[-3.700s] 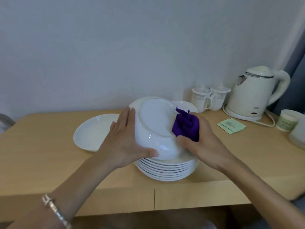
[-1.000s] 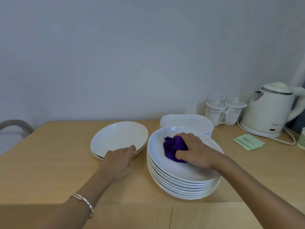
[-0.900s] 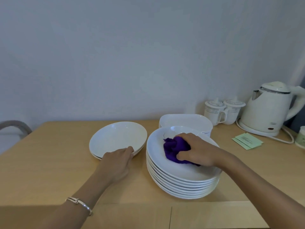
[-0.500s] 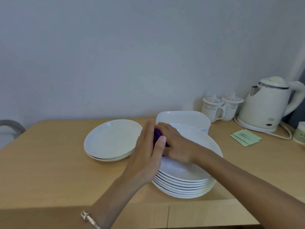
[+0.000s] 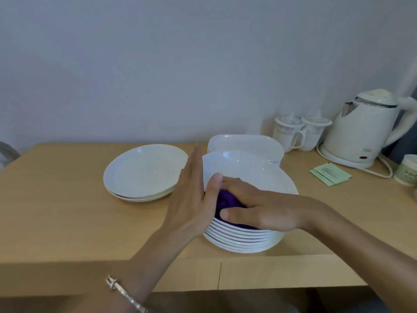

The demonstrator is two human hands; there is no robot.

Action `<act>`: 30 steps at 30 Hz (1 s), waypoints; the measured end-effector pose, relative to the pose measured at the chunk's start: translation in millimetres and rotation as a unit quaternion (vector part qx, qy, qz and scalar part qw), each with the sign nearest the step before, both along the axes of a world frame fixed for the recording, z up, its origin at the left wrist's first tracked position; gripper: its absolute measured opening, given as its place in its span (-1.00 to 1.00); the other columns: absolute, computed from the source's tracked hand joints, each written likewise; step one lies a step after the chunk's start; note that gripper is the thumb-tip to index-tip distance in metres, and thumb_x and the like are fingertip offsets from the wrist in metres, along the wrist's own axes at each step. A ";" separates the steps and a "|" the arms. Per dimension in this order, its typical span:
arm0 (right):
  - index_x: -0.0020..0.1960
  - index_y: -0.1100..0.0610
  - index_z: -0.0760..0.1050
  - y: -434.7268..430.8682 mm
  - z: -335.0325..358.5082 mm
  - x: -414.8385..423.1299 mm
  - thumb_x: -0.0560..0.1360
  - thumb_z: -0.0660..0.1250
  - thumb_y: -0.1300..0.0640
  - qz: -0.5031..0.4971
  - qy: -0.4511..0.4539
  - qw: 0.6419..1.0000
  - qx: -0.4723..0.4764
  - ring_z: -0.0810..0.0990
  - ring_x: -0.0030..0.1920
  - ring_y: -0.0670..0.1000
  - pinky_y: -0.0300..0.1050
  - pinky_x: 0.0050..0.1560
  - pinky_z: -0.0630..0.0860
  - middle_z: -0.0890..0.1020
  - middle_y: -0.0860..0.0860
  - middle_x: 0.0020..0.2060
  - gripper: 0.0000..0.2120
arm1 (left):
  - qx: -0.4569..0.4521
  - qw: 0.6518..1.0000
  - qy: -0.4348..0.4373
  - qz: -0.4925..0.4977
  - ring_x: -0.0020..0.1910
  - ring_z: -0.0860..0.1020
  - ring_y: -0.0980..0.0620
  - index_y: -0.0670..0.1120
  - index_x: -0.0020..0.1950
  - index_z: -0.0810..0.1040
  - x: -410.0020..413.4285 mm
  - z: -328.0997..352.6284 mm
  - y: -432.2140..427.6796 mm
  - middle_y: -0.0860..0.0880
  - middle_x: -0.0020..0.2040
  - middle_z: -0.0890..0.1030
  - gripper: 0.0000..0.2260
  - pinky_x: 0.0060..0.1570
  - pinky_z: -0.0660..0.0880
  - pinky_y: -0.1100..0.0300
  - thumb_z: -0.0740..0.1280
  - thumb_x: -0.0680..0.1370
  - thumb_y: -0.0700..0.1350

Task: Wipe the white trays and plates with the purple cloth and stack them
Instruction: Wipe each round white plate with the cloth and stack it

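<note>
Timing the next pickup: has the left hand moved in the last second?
Yes. The left hand went right, from the near edge of the two shallow plates to the left rim of the plate stack, beside the purple cloth.

Round white plates: tall stack [image 5: 248,240] of roughly eight, low stack [image 5: 144,170] of two. Stacked square white trays [image 5: 243,143]: number unclear. One purple cloth [image 5: 226,201], two lidded mugs [image 5: 287,134], one electric kettle [image 5: 361,134], at least two green sachets [image 5: 330,175], one cup [image 5: 407,169].
</note>
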State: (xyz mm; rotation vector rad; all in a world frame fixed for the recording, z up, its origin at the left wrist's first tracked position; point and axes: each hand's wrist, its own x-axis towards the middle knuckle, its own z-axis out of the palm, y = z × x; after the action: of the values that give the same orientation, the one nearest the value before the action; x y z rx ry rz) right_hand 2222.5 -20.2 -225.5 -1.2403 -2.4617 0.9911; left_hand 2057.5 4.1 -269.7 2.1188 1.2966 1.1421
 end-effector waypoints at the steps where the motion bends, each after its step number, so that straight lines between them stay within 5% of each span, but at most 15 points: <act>1: 0.22 -0.17 0.32 10.8 -2.0 -10.9 0.59 0.22 -0.02 0.016 0.017 0.999 0.025 0.36 0.28 -0.13 -0.14 0.29 0.30 0.43 -0.16 0.20 -0.78 | -0.013 1.000 -0.016 0.001 0.31 -0.04 0.57 0.27 0.42 -0.28 -0.9 -1.5 1.3 0.43 0.39 -0.07 -0.41 0.20 -0.07 0.62 -0.16 0.45 0.36; 4: 0.03 -0.19 0.32 53.3 -10.7 -28.7 0.52 0.23 0.00 0.001 0.038 0.994 0.107 0.43 0.01 -0.11 -0.12 0.08 0.38 0.43 -0.03 -0.01 -0.86 | -0.022 0.999 -0.037 -0.005 0.26 0.07 0.60 0.14 0.51 -0.24 -2.1 -3.7 2.3 0.36 0.39 0.12 -0.32 0.10 0.00 0.71 -0.09 0.48 0.33; 8: 0.40 0.05 0.21 98.4 -27.2 -4.3 0.55 0.16 -0.12 -0.109 -0.095 0.975 0.170 0.23 0.34 0.09 0.10 0.35 0.25 0.26 0.10 0.32 -0.52 | -0.021 1.000 -0.005 0.017 0.33 0.04 0.51 0.10 0.54 -0.24 -1.1 -1.3 1.6 0.36 0.38 0.01 -0.37 0.12 -0.01 0.65 -0.05 0.55 0.22; 11: 0.46 0.01 0.19 82.0 -19.5 27.1 0.58 0.14 -0.07 -0.160 -0.177 0.955 0.179 0.19 0.38 0.10 0.00 0.33 0.19 0.27 0.09 0.34 -0.52 | -0.032 0.998 0.046 0.033 0.52 0.03 0.14 0.11 0.54 -0.25 -2.2 0.6 1.6 0.22 0.53 0.02 -0.46 0.35 0.03 0.31 -0.05 0.63 0.13; 13: 0.44 -0.05 0.24 44.2 -4.8 42.8 0.58 0.16 -0.01 -0.159 -0.193 0.960 0.123 0.21 0.38 0.04 -0.08 0.26 0.22 0.31 -0.02 0.31 -0.57 | -0.035 0.997 0.058 0.033 0.52 0.00 0.11 0.13 0.53 -0.26 -1.6 2.4 -0.1 0.18 0.55 0.01 -0.47 0.43 -0.08 0.23 -0.07 0.64 0.10; 18: 0.24 -0.05 0.39 -18.0 15.6 20.1 0.56 0.21 0.06 -0.070 -0.056 0.993 -0.073 0.48 0.15 -0.04 -0.11 0.14 0.42 0.53 -0.09 0.13 -0.75 | 0.004 1.000 0.018 0.018 0.46 0.04 0.24 0.24 0.44 -0.31 1.9 -1.7 -1.8 0.31 0.42 0.00 -0.47 0.43 -0.02 0.23 -0.19 0.53 0.31; 22: 0.02 0.10 0.43 33.5 -10.3 -27.8 0.50 0.23 0.10 -0.031 0.054 0.996 0.059 0.51 -0.13 0.03 -0.01 -0.04 0.48 0.52 0.12 -0.12 -0.88 | 0.003 0.997 -0.072 0.013 0.32 0.11 0.53 0.24 0.45 -0.24 3.3 -6.7 0.5 0.42 0.42 0.14 -0.43 0.20 0.08 0.61 -0.18 0.48 0.32; 25: 0.12 -0.23 0.31 77.1 -23.8 -33.7 0.50 0.17 -0.03 -0.069 -0.006 0.988 0.141 0.35 0.17 0.05 0.04 0.23 0.35 0.38 0.01 0.12 -0.79 | 0.005 0.999 -0.050 0.008 0.17 0.19 0.60 0.18 0.52 -0.04 1.6 -5.3 1.4 0.56 0.19 0.23 -0.40 0.12 0.11 0.65 -0.12 0.49 0.28; 27: 0.41 -0.03 0.20 93.4 -27.2 -17.9 0.57 0.12 0.00 -0.130 -0.106 0.970 0.174 0.09 0.44 0.10 0.08 0.41 0.15 0.18 0.08 0.40 -0.59 | 0.012 0.999 0.040 0.017 0.26 0.19 0.35 0.02 0.54 0.12 0.2 -1.2 1.8 0.30 0.35 0.28 -0.36 0.18 -0.03 0.63 -0.15 0.51 0.26; 30: 0.47 0.09 0.14 82.2 -21.0 16.4 0.60 0.08 0.00 -0.180 -0.216 0.938 0.203 0.09 0.45 0.14 0.03 0.38 0.18 0.17 0.10 0.42 -0.53 | -0.013 0.979 0.199 0.035 0.45 -0.09 0.25 -0.10 0.57 -0.04 -2.1 6.7 3.3 0.05 0.57 0.01 -0.37 0.35 -0.20 0.36 -0.22 0.58 0.22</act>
State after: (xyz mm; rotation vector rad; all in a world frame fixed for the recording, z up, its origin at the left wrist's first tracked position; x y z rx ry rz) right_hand 2238.9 62.0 -246.5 -1.8002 -2.4114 0.1079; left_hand 2055.3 7.4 -263.0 2.3795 1.5564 0.7414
